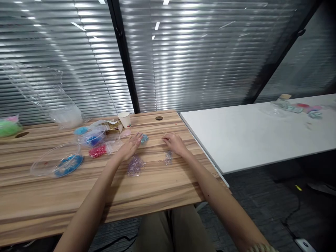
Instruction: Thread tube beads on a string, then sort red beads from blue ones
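Note:
My left hand (130,145) lies low over the wooden table, fingers stretched out, the tips beside a small heap of teal beads (144,139). Just below that hand is a loose pile of pale purple tube-like beads (135,165). Farther right, my right hand (174,142) has thumb and fingers pressed together close to the tabletop; anything between them is too small to make out. A smaller cluster of clear, pale tube beads (168,157) sits just under the right wrist.
To the left are a bag of red beads (98,151), a clear tub with blue contents (93,140), and a clear container (56,164) with a blue piece. A paper cup (124,119) stands behind, near a cable hole (159,118). A white table (217,136) adjoins on the right.

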Available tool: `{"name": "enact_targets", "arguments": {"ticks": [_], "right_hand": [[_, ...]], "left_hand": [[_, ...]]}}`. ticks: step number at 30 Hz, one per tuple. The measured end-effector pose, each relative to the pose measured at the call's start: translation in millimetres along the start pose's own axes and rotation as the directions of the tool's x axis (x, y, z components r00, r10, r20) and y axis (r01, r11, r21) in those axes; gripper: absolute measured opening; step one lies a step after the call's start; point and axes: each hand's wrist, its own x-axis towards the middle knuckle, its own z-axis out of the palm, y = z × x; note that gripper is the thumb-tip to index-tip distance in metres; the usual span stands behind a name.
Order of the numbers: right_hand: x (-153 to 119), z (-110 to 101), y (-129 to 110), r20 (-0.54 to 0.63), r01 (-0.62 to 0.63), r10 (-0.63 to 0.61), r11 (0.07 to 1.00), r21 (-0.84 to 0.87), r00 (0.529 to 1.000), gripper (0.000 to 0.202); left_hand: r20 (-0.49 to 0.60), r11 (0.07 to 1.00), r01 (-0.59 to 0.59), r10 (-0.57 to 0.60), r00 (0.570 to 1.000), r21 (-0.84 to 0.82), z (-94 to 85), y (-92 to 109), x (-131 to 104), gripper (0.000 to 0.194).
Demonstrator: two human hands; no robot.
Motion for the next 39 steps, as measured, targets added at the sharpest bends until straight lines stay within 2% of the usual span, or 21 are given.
{"name": "enact_targets", "arguments": {"ticks": [4, 7, 12, 16, 20, 29, 39], "right_hand": [[0, -6, 1, -0.014, -0.047, 0.047, 0.999, 0.017, 0.999, 0.017], [0, -10, 2, -0.044, -0.084, 0.085, 0.996, 0.023, 0.995, 0.018], [0, -13, 7, -0.048, -0.088, 0.089, 0.996, 0.026, 0.995, 0.015], [-3, -17, 13, 0.039, -0.067, 0.065, 0.997, 0.043, 0.997, 0.014], [-4, -21, 20, 0.127, -0.109, 0.099, 0.991, 0.073, 0.987, 0.013], [-5, -20, 37, 0.215, -0.216, 0.195, 0.973, 0.081, 0.957, 0.011], [-6, -18, 31, 0.241, -0.200, 0.171, 0.975, 0.101, 0.955, 0.007]], "left_hand": [[-0.084, 0.999, 0.040, -0.040, 0.996, 0.003, -4.9, -9, -4, 0.065], [-0.058, 0.999, 0.004, -0.002, 0.998, 0.036, -1.2, -6, -6, 0.066], [0.059, 0.987, -0.158, 0.159, 0.986, -0.023, 10.1, 29, -10, 0.059], [0.165, 0.955, -0.284, 0.295, 0.941, -0.085, 16.9, 61, -14, 0.051], [0.181, 0.936, -0.342, 0.351, 0.919, -0.082, 20.3, 75, -17, 0.049], [0.233, 0.933, -0.357, 0.357, 0.905, -0.046, 24.5, 82, -15, 0.049], [0.195, 0.934, -0.356, 0.353, 0.915, -0.020, 25.7, 70, -14, 0.050]]}}
